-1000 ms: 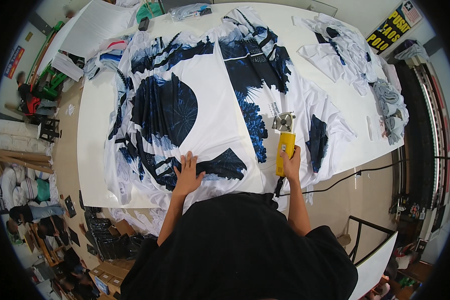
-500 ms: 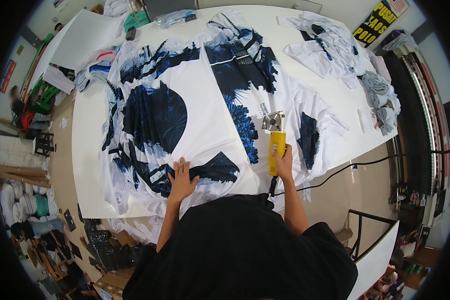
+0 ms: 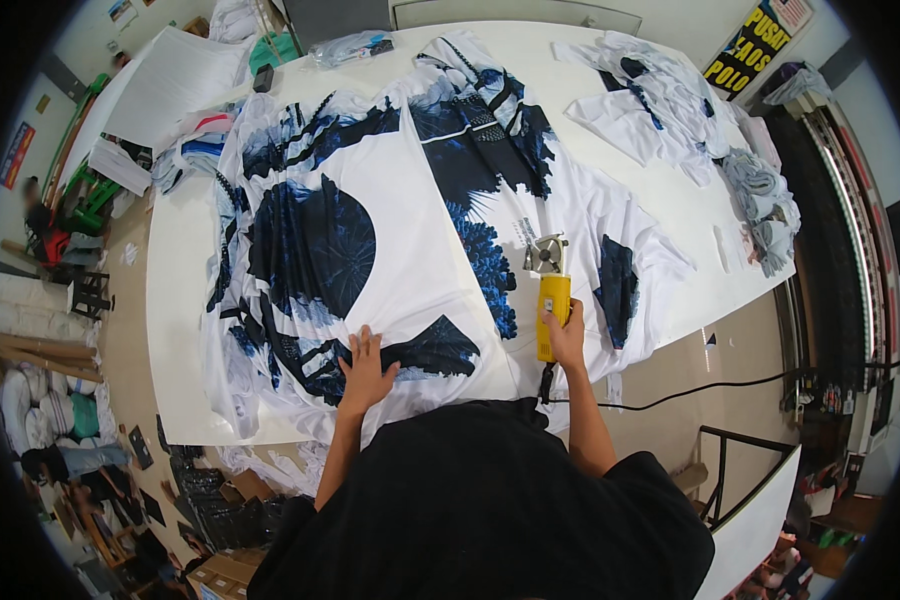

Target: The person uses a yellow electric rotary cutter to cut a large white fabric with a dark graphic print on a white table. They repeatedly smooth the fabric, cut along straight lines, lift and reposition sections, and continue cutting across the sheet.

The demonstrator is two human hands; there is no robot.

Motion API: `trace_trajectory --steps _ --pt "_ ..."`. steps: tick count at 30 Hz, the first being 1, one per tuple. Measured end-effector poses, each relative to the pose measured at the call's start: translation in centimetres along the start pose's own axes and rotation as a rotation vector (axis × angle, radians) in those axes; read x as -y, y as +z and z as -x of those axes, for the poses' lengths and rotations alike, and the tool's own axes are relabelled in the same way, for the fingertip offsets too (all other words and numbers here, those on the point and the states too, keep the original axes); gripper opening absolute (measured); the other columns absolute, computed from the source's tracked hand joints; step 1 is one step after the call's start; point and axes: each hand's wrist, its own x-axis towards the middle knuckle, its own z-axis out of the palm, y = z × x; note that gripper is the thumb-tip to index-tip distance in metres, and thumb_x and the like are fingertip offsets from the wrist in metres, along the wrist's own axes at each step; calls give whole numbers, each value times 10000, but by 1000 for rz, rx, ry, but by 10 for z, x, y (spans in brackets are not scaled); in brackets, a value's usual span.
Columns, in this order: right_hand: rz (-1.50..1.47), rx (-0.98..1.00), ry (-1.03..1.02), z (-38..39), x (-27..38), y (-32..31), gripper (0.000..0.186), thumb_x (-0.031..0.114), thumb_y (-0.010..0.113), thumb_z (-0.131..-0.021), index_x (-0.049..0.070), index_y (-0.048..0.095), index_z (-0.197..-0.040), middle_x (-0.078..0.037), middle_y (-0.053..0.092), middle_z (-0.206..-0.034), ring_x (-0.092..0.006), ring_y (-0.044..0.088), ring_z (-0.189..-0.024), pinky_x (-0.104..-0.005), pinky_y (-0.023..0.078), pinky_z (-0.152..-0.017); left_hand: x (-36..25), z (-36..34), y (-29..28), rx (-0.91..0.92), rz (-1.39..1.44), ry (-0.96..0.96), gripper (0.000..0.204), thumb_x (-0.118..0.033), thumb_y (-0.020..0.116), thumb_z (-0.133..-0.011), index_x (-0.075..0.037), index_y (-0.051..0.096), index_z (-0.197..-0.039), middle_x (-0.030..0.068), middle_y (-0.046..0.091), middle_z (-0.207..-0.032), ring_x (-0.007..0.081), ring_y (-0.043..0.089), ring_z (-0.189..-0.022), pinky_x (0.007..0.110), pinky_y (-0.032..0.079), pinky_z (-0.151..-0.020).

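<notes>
Closed around the yellow body of a corded cutter (image 3: 554, 292), the right hand (image 3: 568, 337) held the tool with its metal head (image 3: 546, 256) pointing to the far side. The left hand (image 3: 367, 376) lay flat with fingers spread, holding nothing, on the near part of the printed cloth (image 3: 400, 240), its thumb beside a dark blue wedge of print (image 3: 435, 350).

Compared with half a second before, the whole scene sat slightly lower in view and more showed beyond the far edge of the white table (image 3: 182, 340). Both hands and the cutter kept nearly the same places over the cloth. The clearest change was in the black cord (image 3: 630, 408): its stretch off to the right hung lower and nearer than it had.

As for the grip, the cutter's body ran away from the right hand toward the far side, the head beyond the fingers and the cord leaving its near end. The head stood over white cloth, just to the right of a jagged blue strip (image 3: 485, 265) and to the left of a dark blue patch (image 3: 618, 290); whether the blade touched the fabric could not be told. A big rounded dark print (image 3: 320, 250) lay to the far left of the left hand, and the cloth was rumpled along its left side.
</notes>
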Motion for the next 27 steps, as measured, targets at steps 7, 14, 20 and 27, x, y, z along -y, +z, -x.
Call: trace_trajectory --steps 7,14,20,27 --pt "-9 -2 6 -2 -9 1 588 214 722 -860 -80 446 -1288 -230 651 -1119 -274 666 -987 -377 533 -858 -2 0 -2 6 7 -8 766 -377 673 -909 -22 367 -1515 220 141 -1680 498 79 -1537 818 142 -1087" --pt "-5 1 -31 -3 -7 0 572 198 713 -865 -74 445 -1292 -228 650 -1115 -282 664 -993 -384 531 -871 3 -3 4 -30 -6 17 760 -399 673 -903 -15 391 -1496 215 152 -1677 493 102 -1534 821 160 -1079" --pt "155 -16 -87 37 -32 -25 562 204 713 -860 -54 457 -1288 -217 655 -1100 -294 659 -987 -390 527 -879 31 60 38 51 -47 161 701 -393 683 -904 -56 436 -1467 168 263 -1653 437 254 -1511 790 291 -1051" --pt "127 54 94 119 -25 -75 535 145 713 -861 -31 448 -1291 -163 620 -1106 -231 627 -985 -364 526 -857 46 115 -7 517 262 114 437 -410 570 -982 -45 619 -1216 223 670 -1185 422 655 -1069 491 527 -885"
